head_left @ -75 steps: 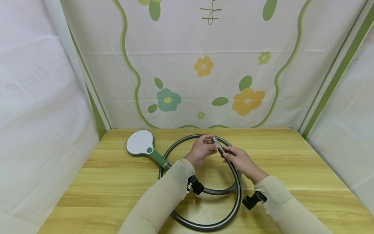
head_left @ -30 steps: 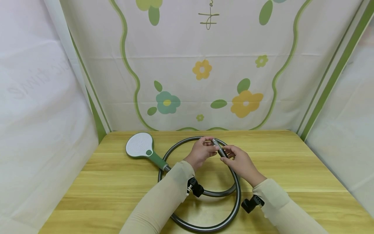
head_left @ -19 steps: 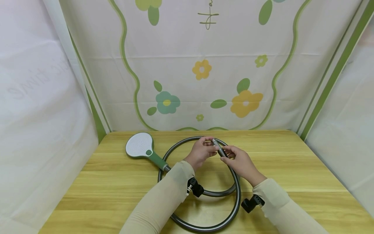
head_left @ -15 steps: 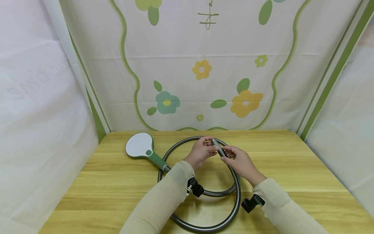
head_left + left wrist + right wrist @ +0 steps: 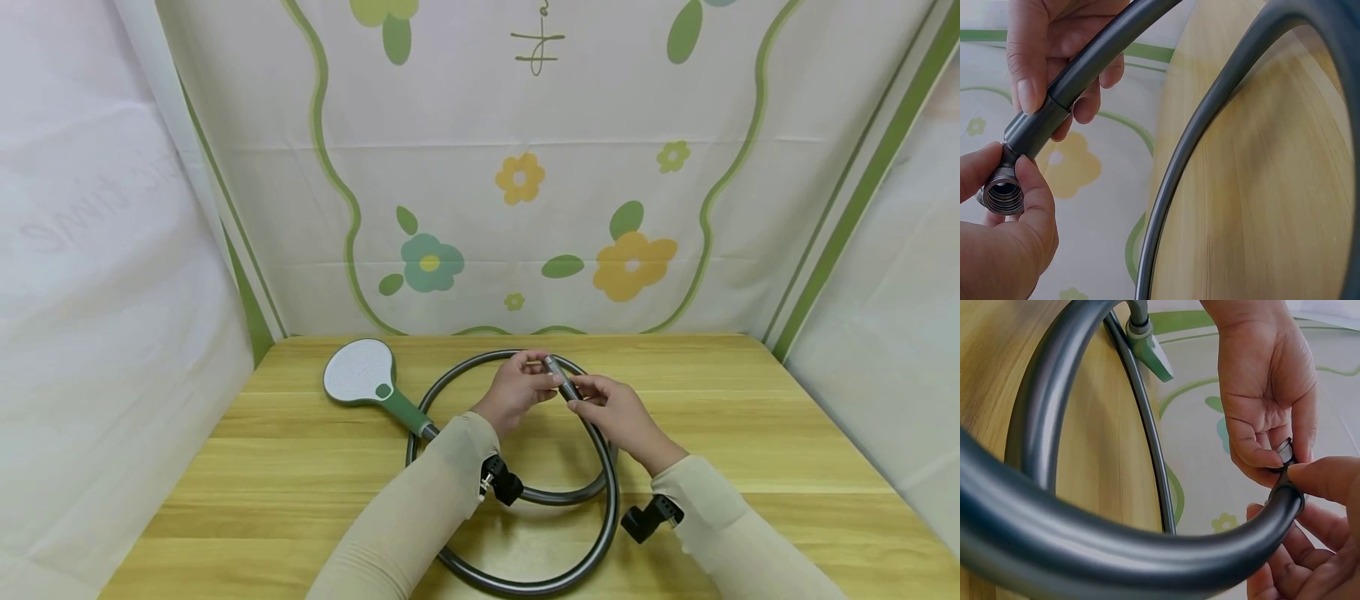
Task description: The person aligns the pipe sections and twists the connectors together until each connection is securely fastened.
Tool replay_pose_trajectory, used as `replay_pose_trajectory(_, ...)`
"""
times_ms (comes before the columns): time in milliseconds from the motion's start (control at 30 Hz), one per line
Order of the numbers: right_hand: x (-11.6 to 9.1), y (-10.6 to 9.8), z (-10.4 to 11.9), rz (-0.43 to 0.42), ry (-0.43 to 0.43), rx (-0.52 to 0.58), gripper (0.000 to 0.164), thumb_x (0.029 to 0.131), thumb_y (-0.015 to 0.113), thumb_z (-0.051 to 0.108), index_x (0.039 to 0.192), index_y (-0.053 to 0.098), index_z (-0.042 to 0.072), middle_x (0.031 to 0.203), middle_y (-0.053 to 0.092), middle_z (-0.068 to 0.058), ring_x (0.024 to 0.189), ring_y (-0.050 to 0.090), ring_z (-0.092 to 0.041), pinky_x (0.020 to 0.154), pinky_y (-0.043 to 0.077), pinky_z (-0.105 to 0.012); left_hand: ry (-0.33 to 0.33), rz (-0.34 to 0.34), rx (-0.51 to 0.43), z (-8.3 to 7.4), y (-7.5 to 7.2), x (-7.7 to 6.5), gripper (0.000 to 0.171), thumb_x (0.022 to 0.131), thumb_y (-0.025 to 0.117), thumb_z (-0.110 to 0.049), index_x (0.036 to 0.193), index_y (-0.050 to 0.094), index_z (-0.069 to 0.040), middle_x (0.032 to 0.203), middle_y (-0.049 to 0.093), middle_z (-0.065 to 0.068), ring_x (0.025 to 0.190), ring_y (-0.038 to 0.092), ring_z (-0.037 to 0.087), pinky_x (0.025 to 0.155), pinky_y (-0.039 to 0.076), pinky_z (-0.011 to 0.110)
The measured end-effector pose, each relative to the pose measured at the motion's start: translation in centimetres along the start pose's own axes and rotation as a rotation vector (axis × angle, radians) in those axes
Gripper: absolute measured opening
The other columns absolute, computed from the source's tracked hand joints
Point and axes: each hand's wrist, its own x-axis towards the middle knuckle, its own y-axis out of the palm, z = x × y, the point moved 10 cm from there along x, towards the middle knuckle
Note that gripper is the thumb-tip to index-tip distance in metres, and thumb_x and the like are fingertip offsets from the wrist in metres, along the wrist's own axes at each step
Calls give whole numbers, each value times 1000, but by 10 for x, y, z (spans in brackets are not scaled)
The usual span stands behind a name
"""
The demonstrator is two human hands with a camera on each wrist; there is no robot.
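Currently both hands work on one end of the grey hose [image 5: 540,586]. Left hand [image 5: 517,392]: thumb and fingers pinch the metal nut [image 5: 1004,195] at the very tip. Right hand [image 5: 626,421]: thumb and fingers clamped on the dark collar [image 5: 1036,130] next along. Fingertips of the two hands lie close; whether they touch is not clear.

Method, as judged: the step looks like handling the nut against the collar. Best done with the right grip firm, so collar and hose do not twist together. Left thumb and fingers should bear on the nut's outer wall, clear of the threads [image 5: 1009,204] at its open mouth. Turning, if wanted, should come in short, even strokes, with nut and collar kept in line; a sideways pull could make the joint bind.

Position: nut and collar lie between the two hands, nut on the left hand's side, collar within the right fingers. From the right hand the hose sweeps back toward the person, loops below both hands and passes under the left sleeve [image 5: 412,500]. Shower head [image 5: 358,372] rests spray face up on the tabletop [image 5: 315,500], well left of the left hand, its handle [image 5: 405,412] pointing toward that forearm.
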Motion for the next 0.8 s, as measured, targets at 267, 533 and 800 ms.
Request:
replay_pose_trajectory(267, 1, 4, -2, 58, 36, 69, 44, 93, 64, 20, 131, 56, -1, 109, 65, -11, 100, 64, -24, 82, 54, -38, -5, -6, 10, 1, -1, 0, 48, 86, 68, 4, 131, 51, -2, 106, 59, 10, 84, 62, 17, 81, 55, 33)
replay_pose_trajectory(533, 3, 6, -9, 107, 65, 116, 46, 96, 61, 23, 135, 53, -1, 114, 66, -14, 102, 64, -25, 86, 51, -41, -4, -4, 14, 1, -1, 0, 49, 87, 68, 4, 132, 50, -1, 106, 58, 10, 83, 62, 17, 86, 54, 38)
replay_pose_trajectory(800, 2, 7, -13, 154, 100, 133, 47, 98, 57, 27, 137, 51, 2, 110, 68, -9, 105, 62, -25, 85, 48, -42, -9, -7, 21, 2, -1, -1, 52, 87, 68, 3, 135, 49, -1, 108, 59, 11, 85, 62, 18, 87, 54, 39)
